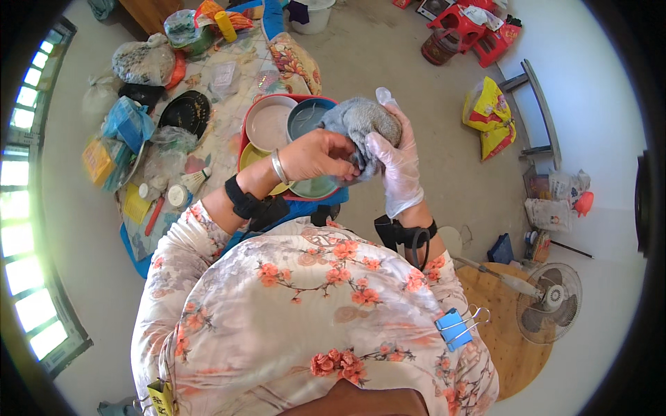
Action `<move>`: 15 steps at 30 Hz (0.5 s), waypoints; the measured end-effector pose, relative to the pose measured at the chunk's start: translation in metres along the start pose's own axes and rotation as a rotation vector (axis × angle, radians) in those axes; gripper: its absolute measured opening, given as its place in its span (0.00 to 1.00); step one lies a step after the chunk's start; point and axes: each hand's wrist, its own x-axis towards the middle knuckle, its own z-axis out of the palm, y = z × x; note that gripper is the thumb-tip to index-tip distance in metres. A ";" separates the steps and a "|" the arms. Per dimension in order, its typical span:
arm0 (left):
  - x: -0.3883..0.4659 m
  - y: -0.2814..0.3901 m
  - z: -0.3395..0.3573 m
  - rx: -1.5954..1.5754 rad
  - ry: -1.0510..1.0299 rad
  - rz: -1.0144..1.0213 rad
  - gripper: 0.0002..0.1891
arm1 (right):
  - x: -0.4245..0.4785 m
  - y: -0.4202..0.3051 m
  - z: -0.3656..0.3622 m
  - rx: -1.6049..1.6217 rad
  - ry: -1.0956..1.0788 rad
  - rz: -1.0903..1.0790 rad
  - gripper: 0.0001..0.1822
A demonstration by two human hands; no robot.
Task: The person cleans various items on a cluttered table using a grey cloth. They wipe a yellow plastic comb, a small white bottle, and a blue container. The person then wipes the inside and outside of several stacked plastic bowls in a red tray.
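A grey, fuzzy bundle [364,122], perhaps a small animal or a wad of fur, is held up over the right side of a red tray [242,136]. My right hand [398,161], in a clear thin glove, cups it from the right. My left hand [325,156], bare and with a silver bangle at the wrist, pinches a darker part at its lower edge. Round dishes stand in the tray: a pale one [270,122], a blue one [307,117], a yellow one [255,156] and a green one [315,187]. My hands hide parts of the dishes and bundle.
On the patterned tablecloth [239,57] lie a black plate [184,114], a shuttlecock [196,179], a red-handled tool [155,216] and several plastic bags [143,60]. Right of me are a yellow bag [489,117], red stools [458,26], a fan [549,301] and a round wooden tabletop [489,333].
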 end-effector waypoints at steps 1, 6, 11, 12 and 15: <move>-0.004 -0.001 0.000 0.129 -0.019 0.007 0.09 | -0.002 -0.003 0.004 0.007 -0.024 0.034 0.36; -0.019 -0.010 0.009 0.235 -0.154 0.038 0.11 | 0.008 0.028 0.001 -0.271 -0.015 -0.180 0.29; -0.036 -0.014 -0.004 -0.141 -0.120 0.098 0.13 | 0.007 0.023 -0.009 -0.559 0.262 -0.250 0.25; -0.038 -0.012 -0.007 -0.197 -0.076 0.077 0.14 | 0.004 0.019 -0.008 -0.443 0.305 -0.278 0.25; -0.046 -0.010 -0.009 -0.216 0.044 0.064 0.15 | -0.014 -0.009 0.027 -0.442 0.277 -0.459 0.27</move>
